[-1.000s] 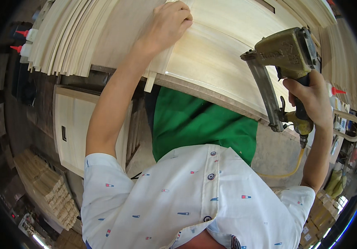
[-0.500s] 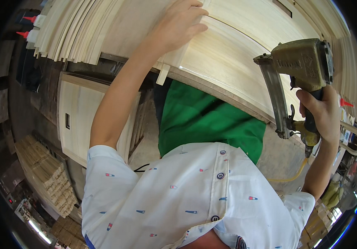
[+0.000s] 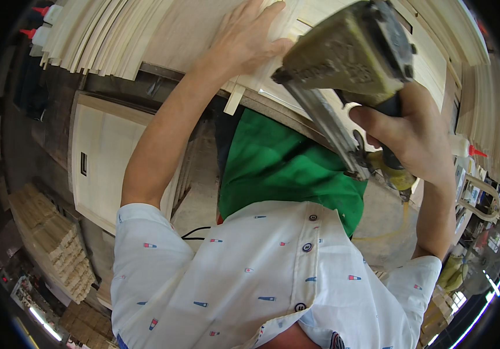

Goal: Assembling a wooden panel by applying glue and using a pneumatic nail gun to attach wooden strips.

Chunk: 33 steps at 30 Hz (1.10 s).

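Observation:
My right hand (image 3: 415, 136) grips the handle of a yellowish-brown air nail gun (image 3: 343, 58), its long grey magazine slanting down toward my body. The gun's nose points left, above the pale wooden panel (image 3: 430, 55) on the bench, and hides part of it. My left hand (image 3: 244, 43) lies on the wood at the panel's left part, fingers spread and holding nothing. Below that hand, a short wood strip (image 3: 234, 100) sticks out past the bench's near edge. Whether the nose touches the wood, I cannot tell.
Thin wood strips (image 3: 96, 38) are stacked at the left, beside glue bottles (image 3: 42, 36) with red tips. Another glue bottle (image 3: 460, 145) and more strips (image 3: 485, 110) are at the right. A framed panel (image 3: 107, 163) and bundled sticks (image 3: 52, 238) stand lower left.
My right hand has brought the nail gun left and up over the panel, closer to my left hand. The left hand stays on the wood, with its fingers spread a little wider.

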### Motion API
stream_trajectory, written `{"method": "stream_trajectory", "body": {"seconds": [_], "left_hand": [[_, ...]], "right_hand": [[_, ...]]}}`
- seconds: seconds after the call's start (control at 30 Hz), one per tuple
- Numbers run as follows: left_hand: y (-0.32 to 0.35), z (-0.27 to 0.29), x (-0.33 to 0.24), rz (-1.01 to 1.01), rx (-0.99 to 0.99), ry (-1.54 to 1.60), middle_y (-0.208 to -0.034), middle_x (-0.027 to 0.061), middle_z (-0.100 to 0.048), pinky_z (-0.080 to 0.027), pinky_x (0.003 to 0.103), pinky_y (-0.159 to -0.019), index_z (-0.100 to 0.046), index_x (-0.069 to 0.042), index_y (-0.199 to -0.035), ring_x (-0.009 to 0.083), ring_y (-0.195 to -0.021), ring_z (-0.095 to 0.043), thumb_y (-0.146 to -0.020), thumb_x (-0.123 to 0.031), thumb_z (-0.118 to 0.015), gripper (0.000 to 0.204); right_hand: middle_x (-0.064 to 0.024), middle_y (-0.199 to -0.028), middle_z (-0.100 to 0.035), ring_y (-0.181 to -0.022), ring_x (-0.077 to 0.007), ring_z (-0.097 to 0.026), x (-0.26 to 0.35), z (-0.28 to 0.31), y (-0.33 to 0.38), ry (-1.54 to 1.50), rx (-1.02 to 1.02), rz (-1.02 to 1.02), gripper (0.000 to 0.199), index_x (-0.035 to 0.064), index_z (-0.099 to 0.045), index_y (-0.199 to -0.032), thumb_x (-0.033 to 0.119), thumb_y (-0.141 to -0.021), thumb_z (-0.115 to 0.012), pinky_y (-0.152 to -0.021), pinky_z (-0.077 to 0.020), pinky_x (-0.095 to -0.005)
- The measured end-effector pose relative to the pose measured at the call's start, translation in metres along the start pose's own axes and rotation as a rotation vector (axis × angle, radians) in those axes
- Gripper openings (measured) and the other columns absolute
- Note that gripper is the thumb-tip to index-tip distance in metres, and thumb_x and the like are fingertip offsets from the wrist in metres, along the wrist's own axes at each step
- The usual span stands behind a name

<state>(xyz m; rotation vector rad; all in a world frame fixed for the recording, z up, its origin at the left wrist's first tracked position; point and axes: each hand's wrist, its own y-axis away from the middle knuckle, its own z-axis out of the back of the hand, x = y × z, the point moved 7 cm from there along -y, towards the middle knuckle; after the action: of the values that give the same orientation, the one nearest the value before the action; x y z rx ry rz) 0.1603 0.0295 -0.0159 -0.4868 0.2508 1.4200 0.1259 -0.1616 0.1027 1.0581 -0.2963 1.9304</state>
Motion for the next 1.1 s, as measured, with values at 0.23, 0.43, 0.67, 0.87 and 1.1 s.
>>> {"method": "stream_trajectory", "body": {"seconds": [0.23,0.43,0.67,0.87,1.1], "left_hand": [[-0.001,-0.006,0.015,-0.081,-0.103,0.092,-0.142,0.0220,-0.040,-0.032,0.046,-0.108,-0.039,-0.004,-0.141,0.0382,-0.130,-0.040,-0.093,-0.035,-0.046,0.058],[0.000,-0.002,0.012,-0.064,-0.092,0.101,-0.143,0.0225,-0.040,-0.032,0.046,-0.108,-0.038,-0.003,-0.142,0.0379,-0.131,-0.040,-0.092,-0.036,-0.048,0.060],[0.004,-0.004,0.014,-0.230,-0.291,0.048,-0.131,0.0212,-0.050,-0.038,0.045,-0.102,-0.050,-0.003,-0.131,0.0368,-0.121,-0.048,-0.087,-0.031,-0.059,0.053],[0.010,-0.006,0.017,-0.456,-0.292,-0.025,-0.139,0.0217,-0.047,-0.037,0.044,-0.106,-0.044,-0.004,-0.139,0.0369,-0.125,-0.047,-0.078,-0.038,-0.073,0.075],[-0.002,-0.005,0.013,-0.046,-0.107,0.063,-0.146,0.0230,-0.038,-0.030,0.045,-0.110,-0.044,-0.003,-0.139,0.0393,-0.133,-0.037,-0.086,-0.038,-0.065,0.067]], "right_hand": [[-0.0023,-0.067,-0.059,-0.058,-0.0082,-0.056,-0.001,-0.029,-0.017,0.124,0.175,-0.086,0.026,-0.0041,-0.063,-0.095,0.016,-0.081,-0.073,-0.052,-0.0439,-0.0241],[-0.0027,-0.070,-0.061,-0.058,-0.0085,-0.054,0.002,-0.033,-0.019,0.166,0.174,-0.102,0.025,-0.0036,-0.064,-0.094,0.017,-0.082,-0.071,-0.053,-0.0437,-0.0255],[-0.0086,-0.072,-0.062,-0.063,-0.0147,-0.053,0.014,-0.034,-0.012,0.204,0.086,0.028,0.028,-0.0039,-0.063,-0.099,0.016,-0.081,-0.070,-0.061,-0.0452,-0.0310],[-0.0210,-0.075,-0.063,-0.070,-0.0315,-0.061,-0.003,-0.006,0.005,0.013,0.079,-0.109,0.034,-0.0079,-0.057,-0.101,0.014,-0.077,-0.065,-0.069,-0.0482,-0.0387],[-0.0095,-0.065,-0.059,-0.056,-0.0127,-0.055,-0.054,0.042,0.025,-0.001,-0.024,-0.332,0.026,-0.0083,-0.059,-0.097,0.011,-0.080,-0.066,-0.054,-0.0463,-0.0311]]}}
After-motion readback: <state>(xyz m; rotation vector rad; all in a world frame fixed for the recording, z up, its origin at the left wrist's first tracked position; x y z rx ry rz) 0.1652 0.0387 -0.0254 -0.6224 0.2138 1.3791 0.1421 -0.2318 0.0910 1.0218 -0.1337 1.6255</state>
